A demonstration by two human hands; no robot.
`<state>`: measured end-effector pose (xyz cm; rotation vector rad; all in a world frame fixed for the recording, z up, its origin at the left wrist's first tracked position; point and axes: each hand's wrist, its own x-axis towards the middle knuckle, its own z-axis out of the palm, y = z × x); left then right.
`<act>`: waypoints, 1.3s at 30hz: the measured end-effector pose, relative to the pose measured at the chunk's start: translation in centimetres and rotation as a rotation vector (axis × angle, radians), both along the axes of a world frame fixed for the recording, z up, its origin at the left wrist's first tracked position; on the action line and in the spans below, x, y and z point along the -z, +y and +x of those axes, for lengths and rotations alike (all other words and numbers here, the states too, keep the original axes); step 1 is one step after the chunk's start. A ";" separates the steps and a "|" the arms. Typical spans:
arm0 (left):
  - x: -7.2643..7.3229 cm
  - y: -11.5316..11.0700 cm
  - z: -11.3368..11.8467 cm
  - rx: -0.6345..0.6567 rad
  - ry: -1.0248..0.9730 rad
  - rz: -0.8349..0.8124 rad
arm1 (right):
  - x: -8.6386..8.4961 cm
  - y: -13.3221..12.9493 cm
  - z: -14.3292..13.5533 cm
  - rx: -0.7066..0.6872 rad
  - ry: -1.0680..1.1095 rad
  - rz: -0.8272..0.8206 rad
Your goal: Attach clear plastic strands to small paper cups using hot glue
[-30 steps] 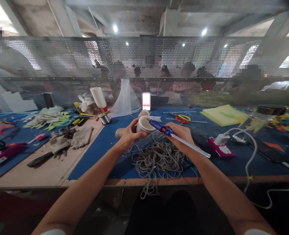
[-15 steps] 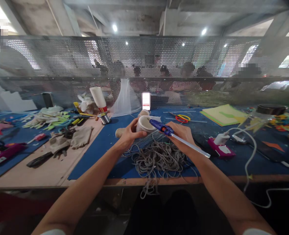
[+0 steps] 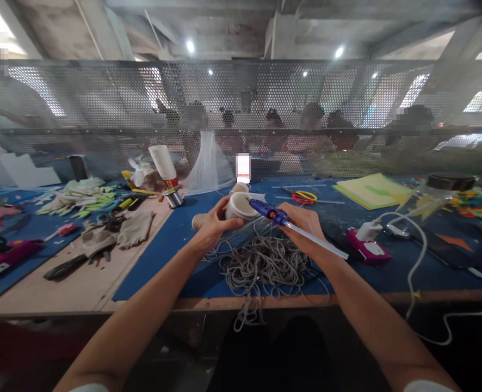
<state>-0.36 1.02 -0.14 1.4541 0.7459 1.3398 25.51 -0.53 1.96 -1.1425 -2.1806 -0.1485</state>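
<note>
Head view, and from where I stand I see two bare hands working apart from each other above a blue mat (image 3: 155, 272), each closed on something. The left hand (image 3: 216, 223) grips a white cup (image 3: 238, 206) from its left side, thumb along the near side, the open mouth turned up and toward the person. That cup sits at the middle of the bench, just beyond a loose heap of grey cord (image 3: 269, 264) whose strands spill over the front edge. The right hand (image 3: 301, 218) is wrapped around a blue glue gun (image 3: 270, 212), its nozzle at the cup's mouth; whether the tip touches the cup, I can't tell. A clear glue stick (image 3: 318, 240) pokes out of the gun's back end, slanting across the right wrist.

To the left of the cup lies a spool (image 3: 199, 221), close by the left hand. Beyond the gun rest scissors (image 3: 306, 197) with red and yellow handles. Over to the right, a white charger (image 3: 369, 231) is plugged into a purple power block (image 3: 367, 249). On the far left side, a stack of paper cups (image 3: 161, 163) leans above a metal tin (image 3: 173, 198).
</note>
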 end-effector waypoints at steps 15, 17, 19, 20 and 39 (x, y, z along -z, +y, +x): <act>-0.2 0.4 -0.6 -0.123 0.134 0.093 | 0.3 0.2 0.1 0.037 -0.025 0.006; -0.3 0.4 -0.6 -0.129 0.146 0.111 | 0.3 0.2 0.1 0.034 -0.027 0.003; -0.3 0.4 -0.6 -0.131 0.152 0.126 | 0.4 0.2 0.1 0.036 -0.032 -0.006; -0.4 0.4 -0.6 -0.133 0.153 0.134 | 0.4 0.2 0.1 0.039 -0.034 -0.008; -0.5 0.4 -0.7 -0.197 0.186 0.215 | 0.7 0.5 0.0 0.061 -0.046 -0.010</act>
